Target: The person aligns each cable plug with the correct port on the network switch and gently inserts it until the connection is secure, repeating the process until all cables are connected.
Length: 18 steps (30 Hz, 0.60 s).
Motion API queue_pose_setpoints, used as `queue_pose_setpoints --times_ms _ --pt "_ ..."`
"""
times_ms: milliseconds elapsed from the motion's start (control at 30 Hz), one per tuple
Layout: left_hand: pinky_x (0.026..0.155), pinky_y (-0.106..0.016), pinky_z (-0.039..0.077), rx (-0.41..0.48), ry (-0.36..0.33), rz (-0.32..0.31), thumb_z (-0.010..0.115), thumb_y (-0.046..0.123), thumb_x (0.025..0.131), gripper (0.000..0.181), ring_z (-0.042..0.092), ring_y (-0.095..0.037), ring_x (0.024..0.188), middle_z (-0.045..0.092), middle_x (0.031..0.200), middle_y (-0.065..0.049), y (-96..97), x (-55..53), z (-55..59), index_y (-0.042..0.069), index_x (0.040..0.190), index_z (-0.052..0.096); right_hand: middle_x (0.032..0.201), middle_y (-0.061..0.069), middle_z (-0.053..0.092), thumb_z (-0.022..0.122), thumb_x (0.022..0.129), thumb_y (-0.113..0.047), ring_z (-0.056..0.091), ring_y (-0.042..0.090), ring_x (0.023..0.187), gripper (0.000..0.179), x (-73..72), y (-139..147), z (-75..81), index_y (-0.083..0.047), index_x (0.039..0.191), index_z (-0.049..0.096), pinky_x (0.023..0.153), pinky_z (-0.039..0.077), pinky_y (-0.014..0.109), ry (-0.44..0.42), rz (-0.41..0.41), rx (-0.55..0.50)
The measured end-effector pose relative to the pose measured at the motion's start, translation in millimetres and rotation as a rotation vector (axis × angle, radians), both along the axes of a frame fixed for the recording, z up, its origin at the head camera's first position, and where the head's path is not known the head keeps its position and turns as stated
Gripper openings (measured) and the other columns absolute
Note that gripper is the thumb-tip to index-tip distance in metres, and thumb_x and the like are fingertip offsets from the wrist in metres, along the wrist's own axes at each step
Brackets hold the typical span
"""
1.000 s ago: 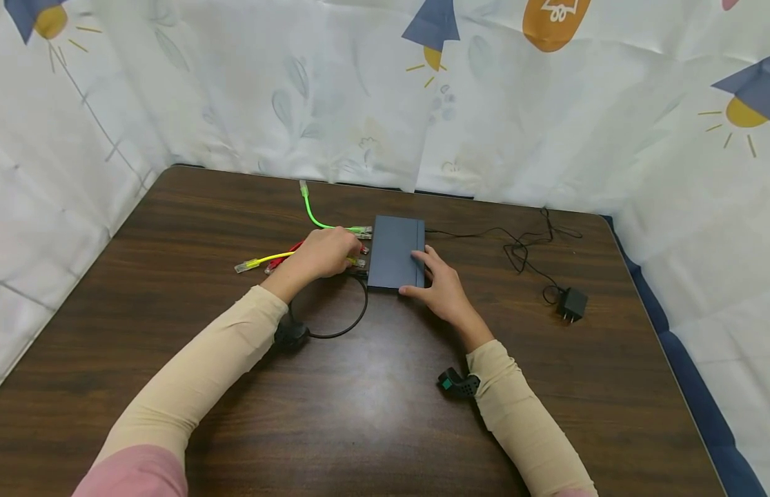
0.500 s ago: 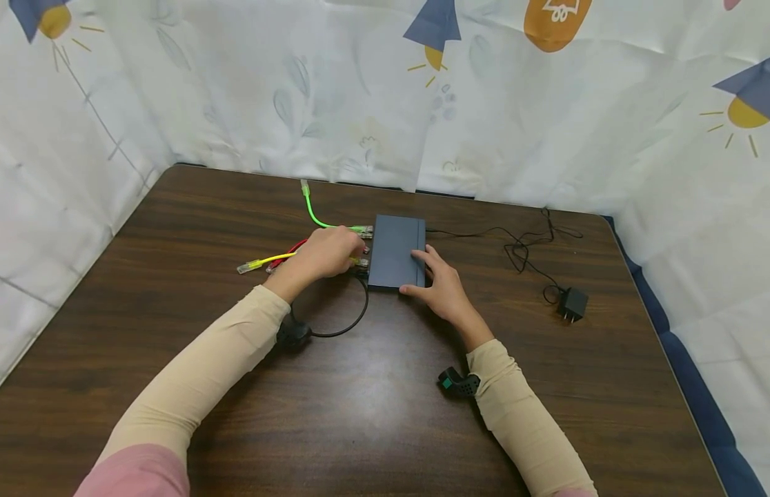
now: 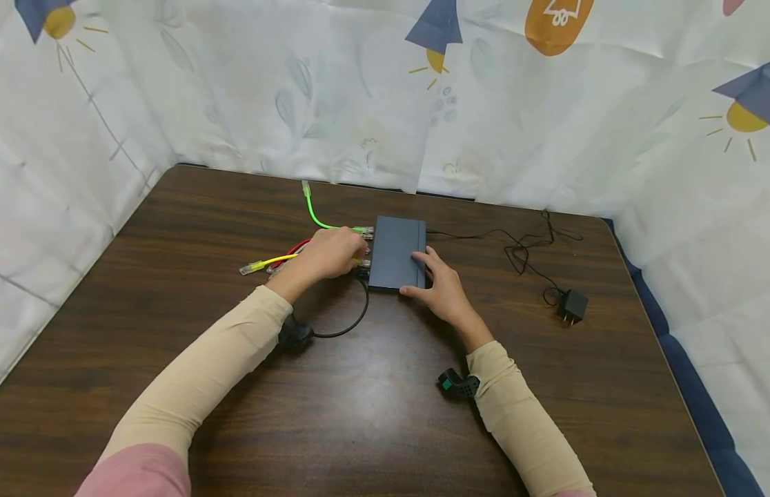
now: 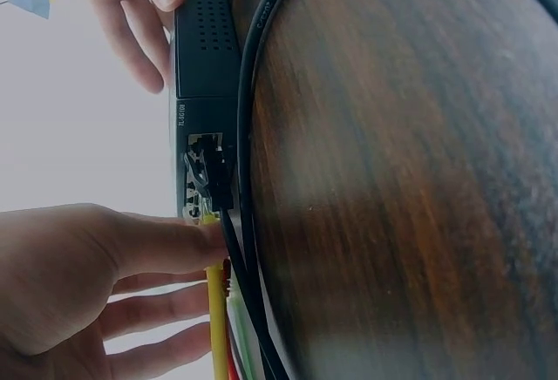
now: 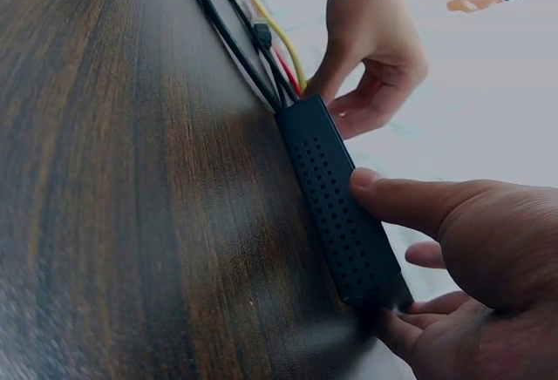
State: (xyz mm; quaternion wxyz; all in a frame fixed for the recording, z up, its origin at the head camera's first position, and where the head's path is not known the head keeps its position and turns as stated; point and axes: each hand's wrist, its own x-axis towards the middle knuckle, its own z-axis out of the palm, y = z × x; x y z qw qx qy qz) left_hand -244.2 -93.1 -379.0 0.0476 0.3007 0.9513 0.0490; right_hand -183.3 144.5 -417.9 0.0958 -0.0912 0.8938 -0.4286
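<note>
A dark grey network switch (image 3: pixel 396 252) lies on the brown table, with cables at its left side. My left hand (image 3: pixel 329 252) is at that port side, its thumb and fingers pinching the yellow network cable (image 4: pixel 215 310) close to its plug. A black cable's plug (image 4: pixel 212 175) sits in the end port beside it. Red (image 3: pixel 298 245) and green (image 3: pixel 314 215) network cables run from the same side, partly hidden by my left hand. Gripping the switch's right end, my right hand (image 3: pixel 443 290) has its thumb at the near edge and fingers along the right side.
A thin black power cord (image 3: pixel 518 252) leaves the switch's right side in loose tangles, ending in a black adapter (image 3: pixel 573 306). A black cable loop (image 3: pixel 363 316) bends on the table below the left hand. White patterned cloth (image 3: pixel 236 90) hangs behind the table.
Both hands keep nearly the same places on the cable and the switch. The whole view shifts very slightly; nothing is let go or newly taken hold of.
</note>
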Motion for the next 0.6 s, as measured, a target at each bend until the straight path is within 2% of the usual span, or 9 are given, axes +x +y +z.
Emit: queue_pose_setpoints --times_ms 333,600 --pt "0.064 -0.042 0.054 0.015 -0.001 0.0 0.072 0.011 0.083 0.008 0.066 -0.021 0.082 0.072 0.096 -0.001 -1.4 2.3 1.8 0.017 0.089 0.073 0.163 0.012 0.012 0.077 0.083 -0.023 0.035 0.033 0.143 0.075 0.8 -0.3 0.7 -0.014 0.148 0.039 0.11 0.039 0.042 -0.002 -0.001 -0.001" --pt "0.06 -0.04 0.051 0.002 -0.018 -0.009 0.072 0.011 0.083 0.006 0.063 -0.02 0.075 0.069 0.086 0.0 -1.1 2.5 3.0 0.017 0.081 0.07 0.163 0.012 0.012 0.076 0.083 -0.023 0.036 0.033 0.142 0.075 1.0 -0.1 1.0 -0.014 0.148 0.039 0.11 0.039 0.042 -0.004 0.0 -0.006"
